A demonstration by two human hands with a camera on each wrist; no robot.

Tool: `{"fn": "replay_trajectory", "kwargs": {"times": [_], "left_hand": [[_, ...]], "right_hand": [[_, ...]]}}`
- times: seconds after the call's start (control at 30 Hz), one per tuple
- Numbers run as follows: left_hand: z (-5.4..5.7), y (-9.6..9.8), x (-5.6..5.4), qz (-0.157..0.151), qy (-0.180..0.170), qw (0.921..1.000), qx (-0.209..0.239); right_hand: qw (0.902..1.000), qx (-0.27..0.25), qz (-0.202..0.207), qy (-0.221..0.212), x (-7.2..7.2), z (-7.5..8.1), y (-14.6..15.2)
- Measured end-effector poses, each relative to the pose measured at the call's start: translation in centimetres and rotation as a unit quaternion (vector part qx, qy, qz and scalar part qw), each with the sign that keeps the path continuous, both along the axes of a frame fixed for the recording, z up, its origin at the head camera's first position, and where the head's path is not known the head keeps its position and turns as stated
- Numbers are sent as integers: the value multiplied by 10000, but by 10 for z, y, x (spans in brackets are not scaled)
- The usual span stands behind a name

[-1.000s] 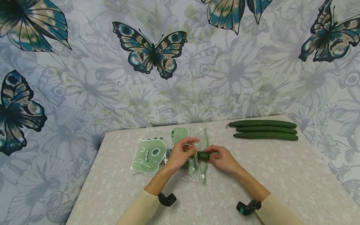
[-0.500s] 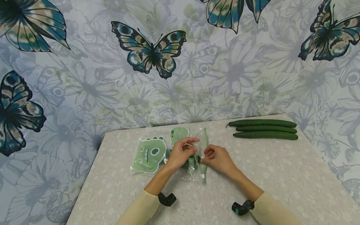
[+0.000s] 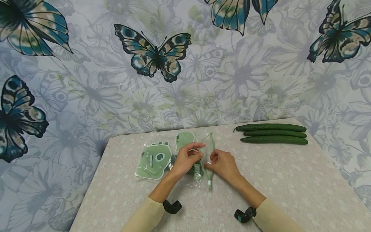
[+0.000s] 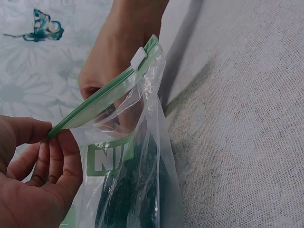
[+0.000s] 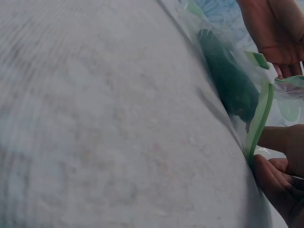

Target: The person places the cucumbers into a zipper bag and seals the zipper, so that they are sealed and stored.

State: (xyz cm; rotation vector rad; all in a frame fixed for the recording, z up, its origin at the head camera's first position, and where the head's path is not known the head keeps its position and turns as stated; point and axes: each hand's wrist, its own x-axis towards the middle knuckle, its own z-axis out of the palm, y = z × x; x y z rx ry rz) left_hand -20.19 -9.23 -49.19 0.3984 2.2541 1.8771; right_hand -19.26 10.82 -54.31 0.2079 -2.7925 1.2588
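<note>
Green label (image 4: pixel 110 159) on bag (image 4: pixel 149 102) reads "NI", perhaps more.

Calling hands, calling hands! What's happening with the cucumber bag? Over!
Left hand pinching slider bag by its green rim. Right hand at the opening. Cucumber inside. No obstacle seen.

Bag (image 4: pixel 121 156): thin clear plastic, glossy, creased. Zip (image 4: pixel 97 97): smooth green plastic; slider (image 4: pixel 138 59): white plastic. Cloth (image 4: pixel 242 118), right of left-wrist frame: coarse weave, matt. Cucumbers (image 3: pixel 273 133), right of head frame: mild sheen. Sleeves (image 3: pixel 145 212), bottom edge of head frame: matt fabric.
</note>
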Motion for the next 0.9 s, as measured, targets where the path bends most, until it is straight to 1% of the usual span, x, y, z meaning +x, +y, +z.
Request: {"fn": "replay_trajectory", "kwargs": {"times": [0.07,0.13,0.23,0.3,0.37,0.47,0.57,0.67,0.8,0.9], "left_hand": [[0,0,0,9,9,10000,18],[-1,0,0,21,19,10000,12],[-2,0,0,32,26,10000,7],[-2,0,0,30,25,10000,16],[-2,0,0,19,13,10000,15],[-1,0,1,-14,-5,10000,32],[0,-1,2,-27,-15,10000,69],[0,-1,2,-8,0,10000,86],[-2,-1,1,-9,1,10000,78],[-3,-1,1,-27,-10,10000,84]], "right_hand": [[9996,-190,177,-82,0,1,3],[9977,-485,444,-183,1,2,9],[9900,-1000,960,-260,3,2,21],[9843,-1266,1199,-265,6,0,31],[9799,-1473,1326,-238,9,-1,43],[9773,-1662,1298,-187,12,0,65],[9793,-1636,1186,-73,14,3,90],[9843,-1438,1019,104,14,4,118],[9919,-957,757,341,15,5,153],[9950,-574,620,535,16,5,177]]}}
